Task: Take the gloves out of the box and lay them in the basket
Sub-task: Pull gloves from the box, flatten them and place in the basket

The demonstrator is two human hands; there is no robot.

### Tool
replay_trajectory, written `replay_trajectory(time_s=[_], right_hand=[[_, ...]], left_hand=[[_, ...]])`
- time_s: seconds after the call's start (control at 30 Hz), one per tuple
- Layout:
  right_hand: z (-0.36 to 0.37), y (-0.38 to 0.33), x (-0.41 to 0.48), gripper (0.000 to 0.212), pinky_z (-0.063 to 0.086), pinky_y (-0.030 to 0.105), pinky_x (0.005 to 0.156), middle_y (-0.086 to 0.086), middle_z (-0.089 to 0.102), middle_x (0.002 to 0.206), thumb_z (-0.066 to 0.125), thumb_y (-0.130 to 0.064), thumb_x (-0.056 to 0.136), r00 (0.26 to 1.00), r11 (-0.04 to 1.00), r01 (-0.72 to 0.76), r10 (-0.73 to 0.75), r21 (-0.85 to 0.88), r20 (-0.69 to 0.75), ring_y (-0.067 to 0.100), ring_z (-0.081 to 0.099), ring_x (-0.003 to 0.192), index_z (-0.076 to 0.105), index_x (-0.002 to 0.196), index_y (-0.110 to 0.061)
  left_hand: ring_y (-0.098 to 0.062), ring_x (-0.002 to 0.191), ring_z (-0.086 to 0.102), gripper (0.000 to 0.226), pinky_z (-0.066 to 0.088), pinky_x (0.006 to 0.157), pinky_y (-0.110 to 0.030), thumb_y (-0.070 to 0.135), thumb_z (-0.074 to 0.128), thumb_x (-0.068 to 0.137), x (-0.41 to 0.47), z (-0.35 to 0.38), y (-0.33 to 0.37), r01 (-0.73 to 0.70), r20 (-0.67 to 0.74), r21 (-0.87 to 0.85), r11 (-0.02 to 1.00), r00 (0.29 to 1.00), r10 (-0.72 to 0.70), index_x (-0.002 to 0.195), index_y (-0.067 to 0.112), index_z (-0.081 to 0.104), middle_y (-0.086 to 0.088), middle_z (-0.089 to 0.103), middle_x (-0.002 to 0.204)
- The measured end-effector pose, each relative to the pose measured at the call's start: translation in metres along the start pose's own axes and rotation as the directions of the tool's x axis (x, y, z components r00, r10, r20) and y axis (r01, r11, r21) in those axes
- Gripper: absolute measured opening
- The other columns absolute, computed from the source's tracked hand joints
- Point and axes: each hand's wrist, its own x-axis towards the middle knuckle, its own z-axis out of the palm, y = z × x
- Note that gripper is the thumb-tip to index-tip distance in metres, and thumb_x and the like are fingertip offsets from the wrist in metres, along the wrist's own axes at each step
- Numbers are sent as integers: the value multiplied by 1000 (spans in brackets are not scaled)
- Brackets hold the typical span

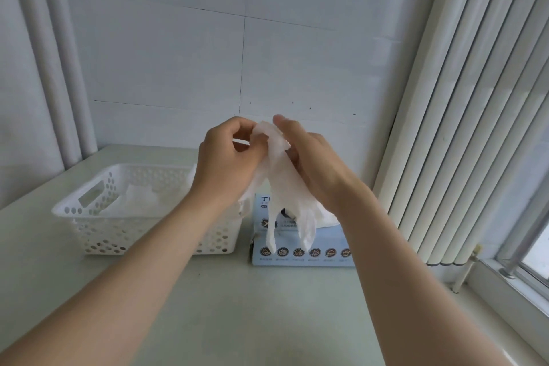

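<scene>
- Left hand (225, 157) and right hand (312, 163) pinch the cuff of a thin translucent white glove (282, 187), hanging above the pale blue cardboard box (303, 252).
- Step: glove drawn out; next, carry it left and lay it in the white perforated plastic basket (89, 208).

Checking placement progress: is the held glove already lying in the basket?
No, the left hand and right hand hold the glove above the box.

Light-blue box (325, 239) front, row of round pictograms, captions beneath too small to read, top-left heading partly covered, illegible
</scene>
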Motion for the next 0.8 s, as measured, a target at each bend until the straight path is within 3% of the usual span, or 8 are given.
replay_trajectory(time_s=[0.1, 0.23, 0.37, 0.5, 0.67, 0.8], right_hand=[[3, -3, -5, 27, 63, 42, 87, 6, 82, 96, 78, -39, 93, 996, 996, 88, -87, -26, 15, 28, 80, 90, 79, 110, -18], [9, 3, 3, 13, 62, 54, 92, 10, 81, 89, 70, -10, 92, 979, 991, 130, -135, -37, -156, 34, 78, 89, 81, 98, -14], [10, 0, 3, 17, 61, 46, 92, 9, 81, 87, 67, -16, 95, 971, 993, 116, -118, -22, -206, 16, 76, 79, 81, 93, -7], [9, 0, 0, 39, 63, 44, 91, 10, 81, 89, 75, -46, 91, 989, 996, 57, -66, -73, -130, 27, 78, 87, 82, 91, -7], [6, 2, 0, 34, 61, 46, 99, 10, 81, 98, 81, -36, 89, 998, 996, 59, -61, -66, -32, 28, 77, 98, 80, 101, -4], [5, 4, -1, 30, 61, 29, 77, 4, 81, 95, 91, -27, 81, 997, 991, 78, -76, -109, 23, 14, 79, 88, 75, 100, -9]], left_hand=[[-21, 92, 74, 16, 63, 85, -51, 36, 70, 83, 7, -10, 2, 115, -46, -87, 990, 992, -119, 92, 23, 70, 3, 74, 95], [-37, 92, 73, 20, 61, 84, -59, 27, 71, 84, 12, -15, 2, 226, -48, -136, 965, 971, -235, 96, 13, 66, -14, 73, 97], [-27, 92, 75, 25, 62, 85, -57, 26, 74, 88, 13, -14, -3, 262, 16, -134, 956, 965, -262, 109, 23, 61, -3, 76, 104], [-19, 97, 75, 31, 64, 85, -46, 23, 77, 91, 13, -12, -9, 264, 29, -152, 953, 965, -262, 118, 24, 62, 2, 75, 110], [-19, 93, 76, 28, 63, 77, -37, 22, 77, 90, 12, -13, -10, 223, 25, -109, 969, 975, -221, 116, 22, 69, 1, 76, 106], [-23, 92, 75, 12, 63, 80, -44, 24, 72, 90, 13, -15, -7, 239, 13, -120, 964, 971, -239, 101, 19, 73, -2, 77, 97]])
